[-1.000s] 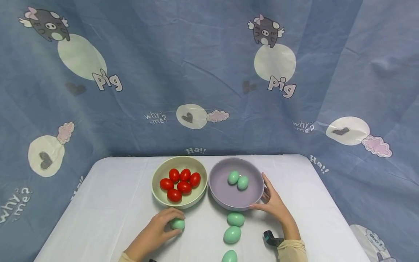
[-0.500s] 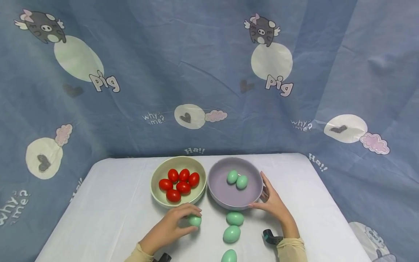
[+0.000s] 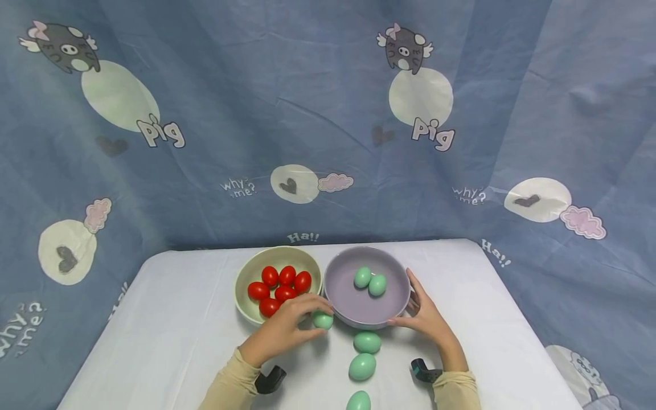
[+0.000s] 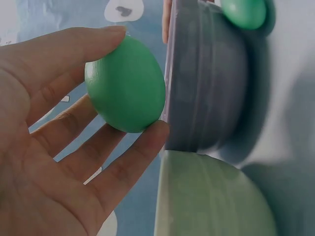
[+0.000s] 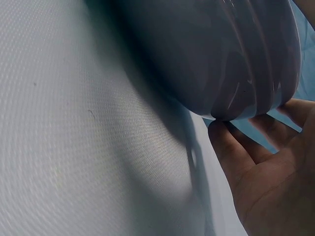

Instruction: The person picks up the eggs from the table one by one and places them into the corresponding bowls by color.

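Left grip [image 3: 288, 326] pinching egg [image 3: 323, 320], right grip [image 3: 431, 322] — cupping purple bowl [image 3: 340, 290]

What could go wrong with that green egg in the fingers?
The left hand holds the green egg by its fingertips, so it might slip. It's close to the side of the purple bowl, so it might bump that. The nearest loose egg, just in front of that bowl, could get knocked and roll.

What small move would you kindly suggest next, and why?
I'd probably move the held egg just over the purple bowl: the left hand pinches it close to that bowl's near side, two green eggs already lie inside, only red eggs show in the pale bowl, and the right hand touches the purple bowl.
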Demonstrator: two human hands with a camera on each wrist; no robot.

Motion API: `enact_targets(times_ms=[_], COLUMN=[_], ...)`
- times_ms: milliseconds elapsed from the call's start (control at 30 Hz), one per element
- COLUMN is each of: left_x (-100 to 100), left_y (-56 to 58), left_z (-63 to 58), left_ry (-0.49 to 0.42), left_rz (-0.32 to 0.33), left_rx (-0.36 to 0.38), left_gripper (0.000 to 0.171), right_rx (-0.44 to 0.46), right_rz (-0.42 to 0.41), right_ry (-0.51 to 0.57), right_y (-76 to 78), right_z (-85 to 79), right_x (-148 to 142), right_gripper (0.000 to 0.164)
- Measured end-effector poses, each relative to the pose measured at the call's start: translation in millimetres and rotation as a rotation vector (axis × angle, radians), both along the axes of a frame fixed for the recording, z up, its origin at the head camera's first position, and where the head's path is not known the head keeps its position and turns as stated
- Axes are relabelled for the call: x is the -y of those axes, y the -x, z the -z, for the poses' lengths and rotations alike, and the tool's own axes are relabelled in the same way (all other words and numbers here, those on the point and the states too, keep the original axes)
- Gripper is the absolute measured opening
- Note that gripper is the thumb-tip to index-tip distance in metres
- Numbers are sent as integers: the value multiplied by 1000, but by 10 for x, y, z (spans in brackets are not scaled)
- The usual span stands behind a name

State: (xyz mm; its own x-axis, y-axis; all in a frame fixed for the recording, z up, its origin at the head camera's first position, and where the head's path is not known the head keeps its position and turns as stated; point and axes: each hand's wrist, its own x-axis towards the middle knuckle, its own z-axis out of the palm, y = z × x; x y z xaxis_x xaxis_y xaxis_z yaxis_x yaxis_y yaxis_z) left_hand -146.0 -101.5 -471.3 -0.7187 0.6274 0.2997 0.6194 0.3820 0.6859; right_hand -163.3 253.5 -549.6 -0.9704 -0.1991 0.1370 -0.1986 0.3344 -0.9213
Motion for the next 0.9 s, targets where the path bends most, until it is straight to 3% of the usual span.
enact_targets(times_ms=[633, 900], left_x=[-338, -536], left_y=[585, 881], left_z=[-164, -202], left_ry=[130, 194], left_rz=[49, 99], left_rx=[34, -35], left_gripper=[33, 27], right_rx=[1, 10], right_rz=[-5, 0], right_ry=[11, 0], right_y=[12, 20], right_z=[17, 7], right_x=[-11, -10], right_gripper=[130, 130])
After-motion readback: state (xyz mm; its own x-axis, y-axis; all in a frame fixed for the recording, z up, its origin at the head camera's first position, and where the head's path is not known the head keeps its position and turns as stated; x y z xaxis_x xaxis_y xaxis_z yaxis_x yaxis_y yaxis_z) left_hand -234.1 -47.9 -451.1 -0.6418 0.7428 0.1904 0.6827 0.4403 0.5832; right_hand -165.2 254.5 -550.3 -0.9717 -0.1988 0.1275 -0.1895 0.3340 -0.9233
